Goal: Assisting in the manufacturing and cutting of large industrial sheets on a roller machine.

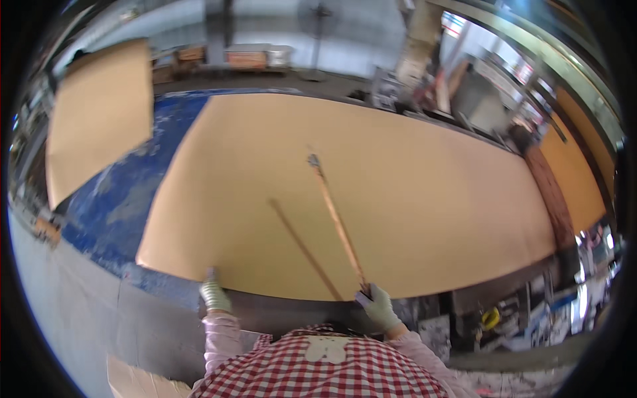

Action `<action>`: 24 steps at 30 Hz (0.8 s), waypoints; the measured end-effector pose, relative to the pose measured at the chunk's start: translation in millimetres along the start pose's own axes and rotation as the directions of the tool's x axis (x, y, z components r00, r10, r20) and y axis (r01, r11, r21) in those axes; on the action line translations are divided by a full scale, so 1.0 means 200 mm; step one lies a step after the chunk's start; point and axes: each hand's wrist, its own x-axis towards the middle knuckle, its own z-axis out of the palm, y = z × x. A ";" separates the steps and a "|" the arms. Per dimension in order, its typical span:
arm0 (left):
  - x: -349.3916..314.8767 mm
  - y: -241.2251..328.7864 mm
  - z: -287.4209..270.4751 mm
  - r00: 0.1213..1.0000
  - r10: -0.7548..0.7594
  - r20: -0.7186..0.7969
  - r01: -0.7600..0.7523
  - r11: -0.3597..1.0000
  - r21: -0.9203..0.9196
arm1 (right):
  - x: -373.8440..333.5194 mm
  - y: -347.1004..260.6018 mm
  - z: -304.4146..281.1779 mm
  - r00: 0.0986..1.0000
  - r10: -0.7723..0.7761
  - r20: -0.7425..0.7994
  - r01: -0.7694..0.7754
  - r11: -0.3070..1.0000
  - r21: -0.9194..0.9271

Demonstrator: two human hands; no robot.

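Note:
A large tan sheet [398, 192], smooth and slightly curved, lies across the blue table [126, 192] in front of me. At its near left edge is my left hand [215, 296], in a pale glove, with a fingertip over the top of the edge; the rest of the grip is hidden. My right hand [378, 308], also gloved, is closed around the near end of a long thin wooden stick [337, 222]. The stick points away from me above the sheet, its far end grey and blurred, and casts a shadow on the sheet.
Another tan sheet [103, 119] stands tilted at the far left. A reddish-brown beam [549, 196] borders the right end, beside an orange panel [574, 176]. Boxes [249, 58] and a stand fan [317, 40] are at the back. Assorted clutter [524, 325] lies at the lower right.

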 end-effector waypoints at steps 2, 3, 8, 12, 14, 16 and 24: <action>-0.12 0.06 0.04 0.964 -0.149 0.219 0.194 0.960 -0.203 | -0.02 -0.02 0.00 0.997 0.070 0.042 -0.077 0.982 0.170; -0.18 0.04 0.05 0.926 -0.169 0.339 0.262 0.931 -0.252 | -0.02 -0.02 0.02 1.000 -0.028 -0.006 0.029 0.991 0.133; -0.67 -0.51 0.36 0.713 -0.545 0.441 0.629 0.775 -0.060 | -0.12 -0.03 0.09 0.986 0.166 0.031 -0.168 0.940 0.296; -0.57 -0.65 0.34 0.389 -0.791 0.473 0.745 0.572 0.343 | -0.17 0.04 0.11 0.975 0.222 0.016 -0.198 0.835 0.513; -0.51 -0.55 0.35 0.605 -0.642 0.471 0.549 0.765 0.336 | -0.16 0.11 0.08 0.992 0.122 0.020 -0.116 0.866 0.487; -0.38 -0.37 0.25 0.664 -0.613 0.429 0.553 0.788 0.270 | -0.13 -0.01 0.01 0.950 0.275 0.147 -0.311 0.823 0.475; -0.51 -0.23 0.16 0.656 -0.561 0.505 0.517 0.822 0.241 | -0.16 -0.02 -0.05 0.995 -0.077 -0.067 0.087 0.983 0.164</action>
